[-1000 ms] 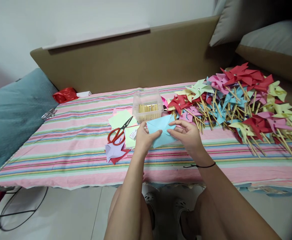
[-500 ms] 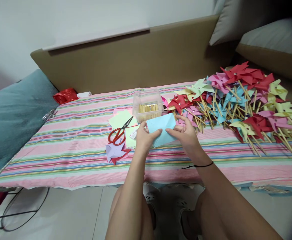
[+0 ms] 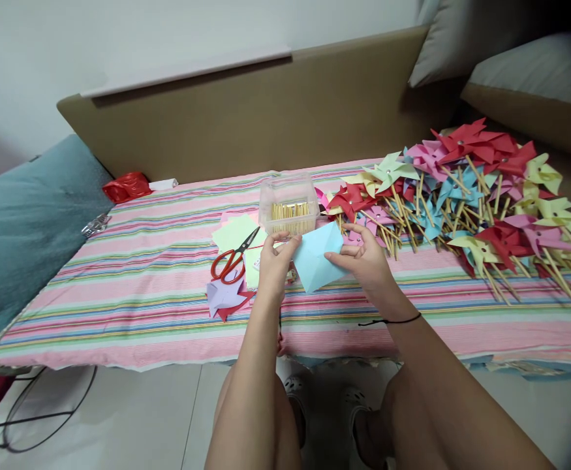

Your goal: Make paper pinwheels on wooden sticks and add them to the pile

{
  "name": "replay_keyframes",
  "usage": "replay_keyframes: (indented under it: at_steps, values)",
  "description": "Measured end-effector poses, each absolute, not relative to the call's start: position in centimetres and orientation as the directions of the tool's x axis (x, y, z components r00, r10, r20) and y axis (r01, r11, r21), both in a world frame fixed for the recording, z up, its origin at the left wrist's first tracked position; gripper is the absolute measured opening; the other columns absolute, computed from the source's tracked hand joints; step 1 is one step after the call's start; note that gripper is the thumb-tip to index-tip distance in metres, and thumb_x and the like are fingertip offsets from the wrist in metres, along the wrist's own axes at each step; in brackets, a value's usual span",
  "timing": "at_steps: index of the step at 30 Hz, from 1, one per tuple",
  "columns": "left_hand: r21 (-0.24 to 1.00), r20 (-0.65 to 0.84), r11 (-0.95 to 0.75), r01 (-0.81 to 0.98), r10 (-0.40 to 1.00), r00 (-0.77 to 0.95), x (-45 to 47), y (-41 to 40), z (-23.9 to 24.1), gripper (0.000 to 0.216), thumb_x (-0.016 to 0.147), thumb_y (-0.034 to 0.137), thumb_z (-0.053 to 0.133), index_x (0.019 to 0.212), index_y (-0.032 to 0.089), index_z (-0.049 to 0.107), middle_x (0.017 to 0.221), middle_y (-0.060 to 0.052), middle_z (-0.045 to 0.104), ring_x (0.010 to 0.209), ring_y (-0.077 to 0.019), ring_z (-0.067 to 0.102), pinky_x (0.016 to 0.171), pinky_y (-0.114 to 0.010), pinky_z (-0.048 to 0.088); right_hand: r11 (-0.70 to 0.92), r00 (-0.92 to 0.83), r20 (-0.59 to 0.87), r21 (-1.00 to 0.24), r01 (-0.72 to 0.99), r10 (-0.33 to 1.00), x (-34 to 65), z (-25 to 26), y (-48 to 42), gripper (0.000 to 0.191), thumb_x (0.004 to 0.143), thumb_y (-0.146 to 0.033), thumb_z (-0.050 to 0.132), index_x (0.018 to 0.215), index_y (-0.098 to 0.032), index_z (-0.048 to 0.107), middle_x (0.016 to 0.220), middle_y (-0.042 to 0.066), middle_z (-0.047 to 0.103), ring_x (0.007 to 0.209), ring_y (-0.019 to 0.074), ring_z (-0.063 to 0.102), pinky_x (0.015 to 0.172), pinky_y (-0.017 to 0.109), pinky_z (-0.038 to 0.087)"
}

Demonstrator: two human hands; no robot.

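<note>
Observation: both hands are at centre frame, above the front part of the striped bed cover [image 3: 143, 287].

Held item: a folded blue paper sheet [image 3: 317, 260], lifted clear of the cover, one point hanging downward. It sits just in front of the clear plastic box [image 3: 289, 203] of wooden sticks.

Left hand [image 3: 274, 266]: fingers [image 3: 285, 243] closed in a pinch on the sheet's upper left corner, thumb against forefinger. The remaining fingers are curled in.

Right hand [image 3: 367, 262]: thumb and forefinger pinch the sheet's right edge. The other fingers are loosely spread behind the paper, near the closest pinwheels.

Assessment: the step in hand appears to be a fold or crease of the sheet. To do it well, both pinches should stay near the edges, corners should be lined up before pressing, and tension kept even so the paper neither bows nor tears.

Surroundings: red-handled scissors [image 3: 229, 262] lie left of centre on pale green sheets [image 3: 233, 232], with purple and red offcuts [image 3: 222, 297] below them. A large pile of finished pinwheels [image 3: 461, 189] fills the right of the frame.
</note>
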State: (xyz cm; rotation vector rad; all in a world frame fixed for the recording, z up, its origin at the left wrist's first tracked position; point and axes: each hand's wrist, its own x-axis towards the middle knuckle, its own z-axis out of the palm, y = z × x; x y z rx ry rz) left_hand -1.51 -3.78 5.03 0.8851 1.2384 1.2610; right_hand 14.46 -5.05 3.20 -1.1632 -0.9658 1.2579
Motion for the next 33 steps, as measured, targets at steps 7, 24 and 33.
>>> replay_keyframes:
  at_steps: [7, 24, 33]
  values:
    - [0.981, -0.134, 0.137, -0.136, 0.991, 0.032, -2.9, -3.6, 4.9, 0.054, 0.054, 0.036, 0.085, 0.096, 0.018, 0.057, 0.077, -0.003, 0.071, 0.061, -0.0124, 0.060, 0.057, -0.023, 0.042, -0.147, -0.137, -0.137, -0.987, -0.071, 0.981, 15.2, 2.8, -5.2, 0.080, 0.053, -0.028, 0.084, 0.121, -0.024, 0.043, 0.058, -0.006, 0.064, 0.052, 0.0177, 0.063, 0.048, 0.026, 0.046]
    - [0.986, -0.075, 0.110, -0.127, 0.964, 0.255, -3.1, -4.1, 5.5, 0.042, 0.064, 0.033, 0.081, 0.096, 0.017, 0.059, 0.072, -0.003, 0.073, 0.067, -0.0153, 0.067, 0.065, -0.025, 0.047, -0.233, -0.207, -0.216, -0.971, -0.060, 0.954, 15.2, 3.6, -5.6, 0.078, 0.054, -0.022, 0.081, 0.124, -0.023, 0.046, 0.060, -0.004, 0.068, 0.053, 0.0191, 0.066, 0.050, 0.026, 0.047]
    - [0.978, -0.157, 0.197, -0.066, 0.909, 0.386, -3.2, -4.0, 5.0, 0.046, 0.056, 0.019, 0.085, 0.093, 0.016, 0.058, 0.096, -0.007, 0.069, 0.081, -0.0145, 0.067, 0.072, -0.028, 0.052, -0.228, -0.240, -0.211, -0.972, -0.046, 0.948, 15.5, 4.1, -5.7, 0.078, 0.055, -0.016, 0.078, 0.126, -0.022, 0.047, 0.065, -0.003, 0.069, 0.053, 0.0160, 0.064, 0.048, 0.023, 0.044]
